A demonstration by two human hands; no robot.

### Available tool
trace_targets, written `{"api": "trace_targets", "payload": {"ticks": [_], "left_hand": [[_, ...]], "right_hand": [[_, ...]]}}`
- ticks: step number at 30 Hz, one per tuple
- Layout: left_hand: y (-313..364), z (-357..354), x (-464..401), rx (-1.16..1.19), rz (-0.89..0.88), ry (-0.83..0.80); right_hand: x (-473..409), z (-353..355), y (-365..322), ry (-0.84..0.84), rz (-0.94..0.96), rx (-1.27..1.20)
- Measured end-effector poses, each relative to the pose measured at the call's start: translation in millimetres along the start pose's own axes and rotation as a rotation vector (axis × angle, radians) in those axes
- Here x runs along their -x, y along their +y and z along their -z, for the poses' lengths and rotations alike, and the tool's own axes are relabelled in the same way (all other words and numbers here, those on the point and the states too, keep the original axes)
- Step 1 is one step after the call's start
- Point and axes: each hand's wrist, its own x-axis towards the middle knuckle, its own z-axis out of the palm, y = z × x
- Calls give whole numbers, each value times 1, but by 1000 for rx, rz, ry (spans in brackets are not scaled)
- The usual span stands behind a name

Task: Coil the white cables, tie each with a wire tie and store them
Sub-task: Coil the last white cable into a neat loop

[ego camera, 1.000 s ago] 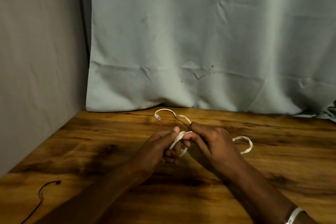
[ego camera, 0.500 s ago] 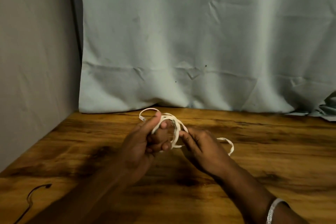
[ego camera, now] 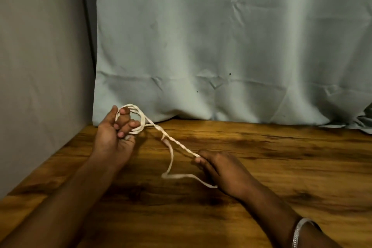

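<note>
Here the left hand (ego camera: 112,139) grips the cable's (ego camera: 171,159) coil at ten o'clock, its free length running toward four o'clock to the right hand (ego camera: 223,171), whose fingertips pinch it above the table (ego camera: 281,167).

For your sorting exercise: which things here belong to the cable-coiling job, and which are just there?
Job:
white cable
left hand, loops wound round its fingers
right hand, pinching the cable

Just there:
wooden table
pale curtain
bracelet
</note>
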Motion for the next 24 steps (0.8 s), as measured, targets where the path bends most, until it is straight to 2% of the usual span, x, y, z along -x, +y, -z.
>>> {"api": "trace_targets", "payload": {"ticks": [4,8,10,13,19,24], "left_hand": [[1,9,-8,-54,-73,90],[-6,15,-12,-123,-101,83],[-12,16,-11,-291,-176,67],[-25,10,0,-668,-365,9],[-41,13,13,-1116,-365,-222],[-47,16,18,-1478,-395,-287]], "right_hand": [[0,-3,-8,4,8,49],[2,-4,-24,-79,119,191],[1,-2,-35,-140,148,219],[0,-1,-49,-199,247,242],[4,-3,-53,-44,425,316],[3,3,-46,160,354,297]]}}
